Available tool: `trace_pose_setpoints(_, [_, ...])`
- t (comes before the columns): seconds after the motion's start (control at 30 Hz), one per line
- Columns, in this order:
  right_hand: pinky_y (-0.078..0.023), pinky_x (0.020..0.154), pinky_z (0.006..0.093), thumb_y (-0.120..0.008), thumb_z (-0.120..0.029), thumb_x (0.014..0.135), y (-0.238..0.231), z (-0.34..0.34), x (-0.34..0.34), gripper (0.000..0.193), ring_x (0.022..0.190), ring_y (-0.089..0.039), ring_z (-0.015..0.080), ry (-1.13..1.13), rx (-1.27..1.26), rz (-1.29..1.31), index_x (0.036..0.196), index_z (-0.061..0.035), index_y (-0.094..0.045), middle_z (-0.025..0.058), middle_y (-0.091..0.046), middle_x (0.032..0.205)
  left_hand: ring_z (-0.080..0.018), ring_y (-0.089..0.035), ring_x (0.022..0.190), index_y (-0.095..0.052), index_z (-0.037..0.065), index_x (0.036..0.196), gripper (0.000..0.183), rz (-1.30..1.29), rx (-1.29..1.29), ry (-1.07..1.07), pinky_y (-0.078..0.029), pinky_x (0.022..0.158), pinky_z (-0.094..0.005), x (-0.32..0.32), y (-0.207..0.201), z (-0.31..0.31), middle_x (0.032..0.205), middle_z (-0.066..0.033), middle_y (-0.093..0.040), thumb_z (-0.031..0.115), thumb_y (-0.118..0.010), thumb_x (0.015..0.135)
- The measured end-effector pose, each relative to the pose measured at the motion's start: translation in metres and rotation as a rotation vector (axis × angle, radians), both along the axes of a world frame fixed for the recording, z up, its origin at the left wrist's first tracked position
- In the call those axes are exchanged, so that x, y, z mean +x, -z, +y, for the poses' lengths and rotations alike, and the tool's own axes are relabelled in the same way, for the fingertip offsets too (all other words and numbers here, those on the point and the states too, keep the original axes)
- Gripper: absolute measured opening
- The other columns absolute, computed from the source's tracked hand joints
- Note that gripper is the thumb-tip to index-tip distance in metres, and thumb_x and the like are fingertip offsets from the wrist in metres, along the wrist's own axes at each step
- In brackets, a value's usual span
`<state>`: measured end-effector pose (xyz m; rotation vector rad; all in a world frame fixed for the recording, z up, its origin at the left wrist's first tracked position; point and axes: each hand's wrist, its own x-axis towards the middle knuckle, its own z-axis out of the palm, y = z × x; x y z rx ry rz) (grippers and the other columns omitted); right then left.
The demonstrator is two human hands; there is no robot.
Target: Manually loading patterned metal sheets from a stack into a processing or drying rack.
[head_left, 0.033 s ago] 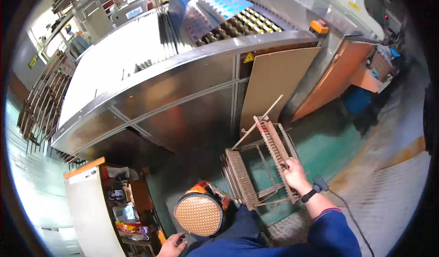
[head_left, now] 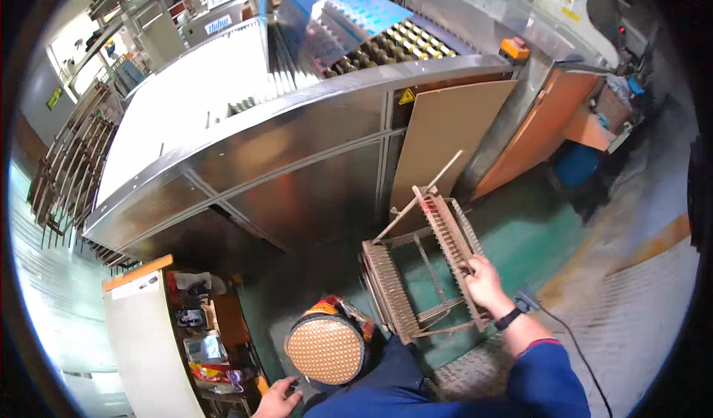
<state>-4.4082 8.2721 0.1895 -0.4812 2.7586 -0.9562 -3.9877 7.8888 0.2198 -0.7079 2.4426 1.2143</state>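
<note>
My right hand (head_left: 485,283) is closed round the near part of the upper slotted rail of a rack (head_left: 391,288). The rack is a brown frame with two toothed rails and thin rods between them, standing low over the green floor. A long thin stick (head_left: 438,179) lies slantwise across its far end. My left hand (head_left: 278,402) is at the lower edge, beside a round stool (head_left: 324,350) with a tan patterned seat. Its fingers are partly apart, with nothing visible in them.
A long metal conveyor machine (head_left: 297,169) with rollers spans the far side, and a brown board (head_left: 445,143) leans on it. A cabinet (head_left: 141,336) with cluttered shelves stands at the left. A black cable (head_left: 572,344) runs along the right. More racks (head_left: 74,161) stand at far left.
</note>
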Motion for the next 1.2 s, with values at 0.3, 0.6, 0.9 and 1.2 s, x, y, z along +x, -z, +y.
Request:
trace_pose_setpoints(0.3, [-0.042, 0.108, 0.0349, -0.052, 0.005, 0.080, -0.253, -0.080, 0.185, 0.051, 0.125, -0.055, 0.0209, -0.086, -0.586, -0.077, 0.130, 0.0024, -0.060, 0.0133, -0.058, 0.135, -0.0255, -0.057, 0.123, -0.055, 0.003, 0.137, 0.048, 0.499, 0.072, -0.331, -0.044, 0.106, -0.0394, 0.044, -0.046, -0.158, 0.130, -0.0129, -0.061, 0.023, -0.066, 0.094])
trace_pose_setpoints(0.6, [-0.045, 0.105, 0.0335, -0.050, 0.009, 0.080, -0.287, -0.249, 0.242, 0.057, 0.117, -0.058, 0.0165, -0.560, -0.882, -0.527, 0.137, 0.0024, -0.055, 0.0060, -0.063, 0.127, -0.0061, -0.057, 0.079, -0.053, 0.004, 0.131, 0.035, 1.116, 0.406, -0.794, -0.049, 0.070, -0.0225, 0.157, -0.159, -0.187, 0.112, -0.0052, -0.061, 0.028, -0.043, 0.108])
trace_pose_setpoints(0.9, [-0.051, 0.094, 0.0301, -0.051, 0.006, 0.081, -0.228, -0.408, 0.294, 0.051, 0.105, -0.064, 0.0141, -0.934, -0.619, -0.942, 0.131, 0.0004, -0.061, 0.0085, -0.069, 0.114, 0.0011, -0.033, 0.046, -0.056, 0.006, 0.111, 0.018, 1.119, 0.058, -1.522, -0.025, 0.040, -0.0157, 0.322, -0.186, -0.109, 0.069, 0.0085, -0.046, 0.018, -0.043, 0.108])
trace_pose_setpoints(1.2, [-0.051, 0.084, 0.0275, -0.050, 0.006, 0.082, -0.174, -0.618, 0.360, 0.035, 0.092, -0.064, 0.0121, -1.109, -0.374, -0.813, 0.111, 0.0025, -0.070, 0.0066, -0.071, 0.100, -0.0011, -0.033, 0.044, -0.055, 0.004, 0.105, 0.021, 1.353, 0.211, -1.734, -0.029, 0.041, -0.0177, 0.395, -0.134, -0.164, 0.059, 0.0085, -0.036, 0.024, -0.047, 0.108])
